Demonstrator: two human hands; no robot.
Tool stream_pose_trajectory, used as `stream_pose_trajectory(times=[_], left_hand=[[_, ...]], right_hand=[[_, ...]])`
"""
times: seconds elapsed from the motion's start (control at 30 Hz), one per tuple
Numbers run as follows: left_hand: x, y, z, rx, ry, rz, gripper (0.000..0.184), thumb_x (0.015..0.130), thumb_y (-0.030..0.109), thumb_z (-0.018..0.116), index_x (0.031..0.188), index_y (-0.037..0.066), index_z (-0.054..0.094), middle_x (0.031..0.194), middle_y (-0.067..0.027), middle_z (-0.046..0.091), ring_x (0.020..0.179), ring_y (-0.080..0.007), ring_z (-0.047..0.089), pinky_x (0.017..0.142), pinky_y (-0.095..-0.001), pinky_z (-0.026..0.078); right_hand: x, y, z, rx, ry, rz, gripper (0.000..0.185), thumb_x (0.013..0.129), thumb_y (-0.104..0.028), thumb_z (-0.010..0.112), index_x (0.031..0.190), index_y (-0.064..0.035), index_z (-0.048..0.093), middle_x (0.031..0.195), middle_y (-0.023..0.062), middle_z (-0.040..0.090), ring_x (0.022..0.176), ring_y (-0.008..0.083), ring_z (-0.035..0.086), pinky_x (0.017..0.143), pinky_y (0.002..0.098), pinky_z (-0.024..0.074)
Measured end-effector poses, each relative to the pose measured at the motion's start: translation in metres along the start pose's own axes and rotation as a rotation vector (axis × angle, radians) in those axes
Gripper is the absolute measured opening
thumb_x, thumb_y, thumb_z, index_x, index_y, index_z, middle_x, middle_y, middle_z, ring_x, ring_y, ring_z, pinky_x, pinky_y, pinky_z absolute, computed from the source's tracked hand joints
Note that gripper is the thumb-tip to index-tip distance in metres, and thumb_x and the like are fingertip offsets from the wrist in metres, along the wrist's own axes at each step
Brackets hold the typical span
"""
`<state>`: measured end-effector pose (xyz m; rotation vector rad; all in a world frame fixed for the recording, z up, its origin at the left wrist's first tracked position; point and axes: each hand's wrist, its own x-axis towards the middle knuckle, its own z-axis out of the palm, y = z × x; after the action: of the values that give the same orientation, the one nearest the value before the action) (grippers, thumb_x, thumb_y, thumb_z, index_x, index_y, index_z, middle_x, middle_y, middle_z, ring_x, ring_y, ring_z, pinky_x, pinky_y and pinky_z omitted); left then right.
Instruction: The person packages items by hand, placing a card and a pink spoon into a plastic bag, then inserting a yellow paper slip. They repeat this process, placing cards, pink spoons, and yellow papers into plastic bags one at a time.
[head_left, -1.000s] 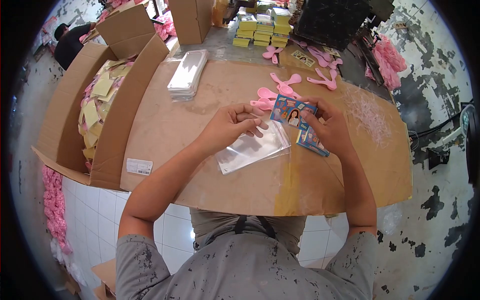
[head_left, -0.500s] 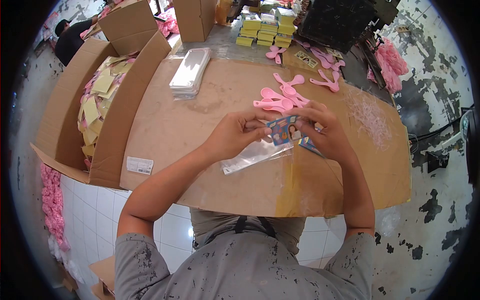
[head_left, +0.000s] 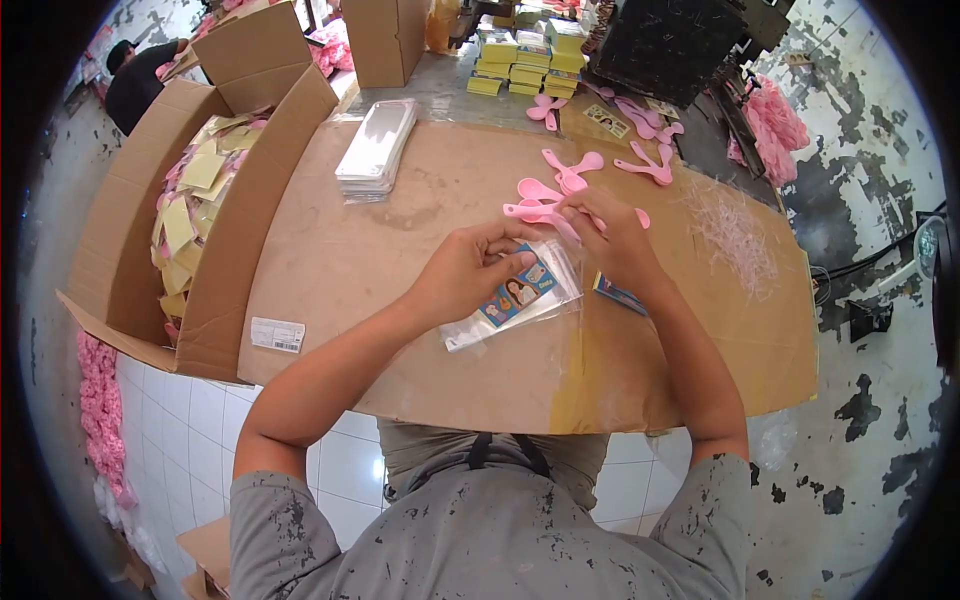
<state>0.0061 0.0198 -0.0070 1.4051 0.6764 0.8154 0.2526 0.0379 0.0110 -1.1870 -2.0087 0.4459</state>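
Observation:
My left hand [head_left: 468,268] pinches a blue printed card [head_left: 520,293] by its upper edge, thumb on top. The card tilts over clear plastic bags [head_left: 475,334] lying on the cardboard. My right hand [head_left: 612,238] is at the pile of pink measuring spoons [head_left: 538,190], its fingertips closed on one spoon; the grip is partly hidden by the fingers. Beneath my right wrist lie more blue cards [head_left: 618,292], partly covered by the forearm.
An open carton [head_left: 235,235] of yellow cards and pink pieces stands left. A stack of clear-wrapped white packs [head_left: 377,150] lies nearby. Yellow-edged card stacks [head_left: 530,60] stand at the back. Plastic shreds [head_left: 735,235] lie right. Another person [head_left: 140,85] is far left.
My right hand has let go of the blue card and moved up to the pink spoons. My left hand keeps the card, now turned and lowered over the plastic bags.

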Motion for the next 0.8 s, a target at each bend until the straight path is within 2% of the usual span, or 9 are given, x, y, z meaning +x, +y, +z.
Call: stream_pose_trajectory(times=[0.1, 0.2, 0.3, 0.4, 0.5, 0.6, 0.7, 0.8], left_hand=[[0.000, 0.010, -0.006, 0.025, -0.017, -0.070, 0.031, 0.106, 0.008, 0.063, 0.135, -0.001, 0.061, 0.105, -0.0057, 0.077, 0.088, -0.0050, 0.070, 0.074, -0.0217, 0.057], [0.002, 0.005, -0.009, -0.041, -0.001, -0.058, 0.032, 0.106, 0.009, 0.063, 0.136, -0.002, 0.060, 0.106, -0.0067, 0.077, 0.090, -0.0052, 0.070, 0.075, -0.0220, 0.058], [0.002, -0.001, -0.007, -0.094, 0.032, -0.024, 0.034, 0.106, 0.010, 0.064, 0.137, -0.003, 0.058, 0.107, -0.0073, 0.077, 0.090, -0.0055, 0.070, 0.075, -0.0223, 0.058], [0.001, 0.000, -0.005, -0.069, 0.051, -0.022, 0.032, 0.105, 0.009, 0.065, 0.135, -0.003, 0.060, 0.104, -0.0062, 0.077, 0.091, -0.0048, 0.068, 0.078, -0.0227, 0.056], [-0.003, 0.005, 0.001, -0.066, 0.054, -0.013, 0.030, 0.105, 0.008, 0.065, 0.133, -0.003, 0.062, 0.103, -0.0053, 0.076, 0.092, -0.0042, 0.067, 0.078, -0.0223, 0.055], [-0.004, 0.007, 0.005, -0.063, 0.033, -0.004, 0.028, 0.105, 0.009, 0.064, 0.130, -0.003, 0.065, 0.102, -0.0051, 0.076, 0.090, -0.0040, 0.067, 0.075, -0.0220, 0.055], [-0.005, 0.007, 0.005, -0.011, 0.009, -0.049, 0.026, 0.106, 0.010, 0.064, 0.128, -0.002, 0.067, 0.099, -0.0042, 0.077, 0.086, -0.0033, 0.067, 0.070, -0.0219, 0.054], [-0.005, 0.003, 0.003, 0.029, -0.008, -0.061, 0.027, 0.106, 0.012, 0.064, 0.130, 0.000, 0.068, 0.098, -0.0030, 0.077, 0.082, -0.0019, 0.066, 0.066, -0.0217, 0.053]], right_hand=[[0.017, 0.016, 0.009, -0.288, -0.060, -0.339, 0.022, 0.092, -0.009, 0.070, 0.114, -0.0027, 0.072, 0.113, 0.0149, 0.070, 0.104, 0.0318, 0.065, 0.096, 0.0425, 0.0487], [0.023, 0.016, 0.012, -0.369, -0.121, -0.338, 0.031, 0.088, -0.008, 0.073, 0.119, -0.0035, 0.069, 0.112, 0.0154, 0.070, 0.108, 0.0340, 0.064, 0.099, 0.0448, 0.0470], [0.023, 0.008, 0.003, -0.355, -0.093, -0.285, 0.027, 0.089, -0.004, 0.074, 0.115, -0.0018, 0.069, 0.113, 0.0119, 0.070, 0.102, 0.0259, 0.068, 0.091, 0.0403, 0.0503], [0.015, -0.010, -0.011, 0.308, -0.052, 0.128, 0.034, 0.091, -0.001, 0.074, 0.124, -0.0018, 0.065, 0.110, 0.0079, 0.068, 0.093, 0.0162, 0.070, 0.079, 0.0329, 0.0540], [0.009, -0.044, -0.023, 0.704, 0.111, 0.255, 0.049, 0.093, -0.001, 0.073, 0.138, -0.0034, 0.055, 0.111, 0.0066, 0.064, 0.090, 0.0106, 0.069, 0.070, 0.0258, 0.0550], [0.005, -0.050, -0.026, 0.680, 0.077, 0.183, 0.065, 0.091, 0.000, 0.076, 0.148, -0.0059, 0.045, 0.110, 0.0084, 0.062, 0.093, 0.0125, 0.070, 0.067, 0.0244, 0.0567], [0.000, -0.059, -0.017, 0.668, 0.035, 0.235, 0.064, 0.090, 0.001, 0.076, 0.147, -0.0055, 0.048, 0.109, 0.0074, 0.061, 0.090, 0.0109, 0.070, 0.065, 0.0233, 0.0565], [-0.004, -0.057, -0.009, 0.617, 0.112, 0.165, 0.063, 0.091, 0.002, 0.075, 0.148, -0.0059, 0.049, 0.108, 0.0069, 0.060, 0.088, 0.0102, 0.070, 0.065, 0.0226, 0.0569]])
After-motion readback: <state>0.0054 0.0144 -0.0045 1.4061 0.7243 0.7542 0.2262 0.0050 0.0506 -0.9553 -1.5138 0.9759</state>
